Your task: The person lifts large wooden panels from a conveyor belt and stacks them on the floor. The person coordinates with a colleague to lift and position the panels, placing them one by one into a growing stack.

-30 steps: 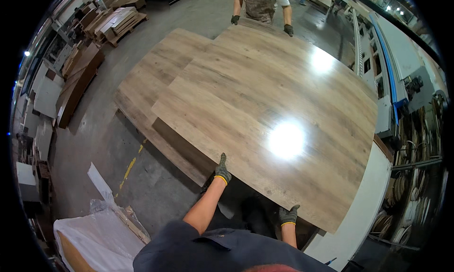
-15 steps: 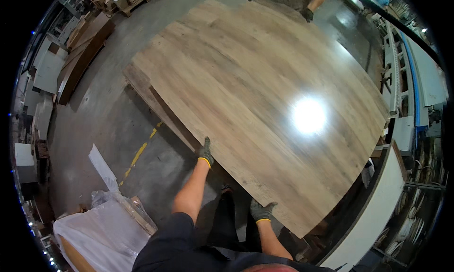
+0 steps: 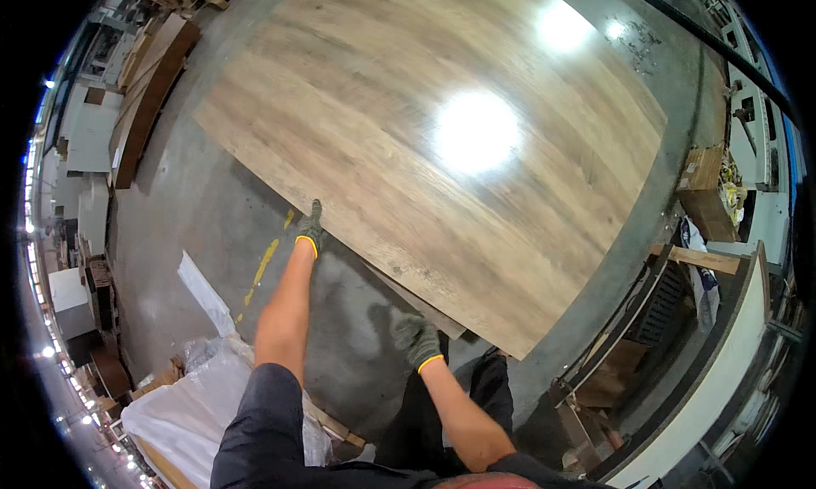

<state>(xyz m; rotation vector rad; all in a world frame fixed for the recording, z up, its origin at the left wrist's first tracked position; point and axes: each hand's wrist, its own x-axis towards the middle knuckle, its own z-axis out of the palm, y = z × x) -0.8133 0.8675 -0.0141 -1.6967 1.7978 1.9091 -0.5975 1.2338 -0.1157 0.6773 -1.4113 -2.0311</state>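
A large wood-grain board (image 3: 365,158) with bright light reflections spans the middle and top of the view. My left hand (image 3: 311,221), in a dark grey-green knit glove with a yellow cuff, grips its near edge, thumb on top and fingers hidden underneath. A second board (image 3: 415,297) shows as a strip below that edge. Off the edge, beside the lower board's corner, is my right hand (image 3: 415,339) in a matching glove. It holds nothing; its fingers look loosely apart and slightly blurred.
White plastic-wrapped panels (image 3: 200,404) stand at lower left, near a white strip (image 3: 204,292) on the floor. At right are a cardboard box (image 3: 710,192) and a pale panel (image 3: 722,378) on edge. A brown stack (image 3: 153,98) lies at far left. A dark bar (image 3: 705,43) crosses the upper right.
The upper board has shifted and turned in view, uncovering floor and a box at right. My right hand has let go of its edge. The other person at the top is out of view.
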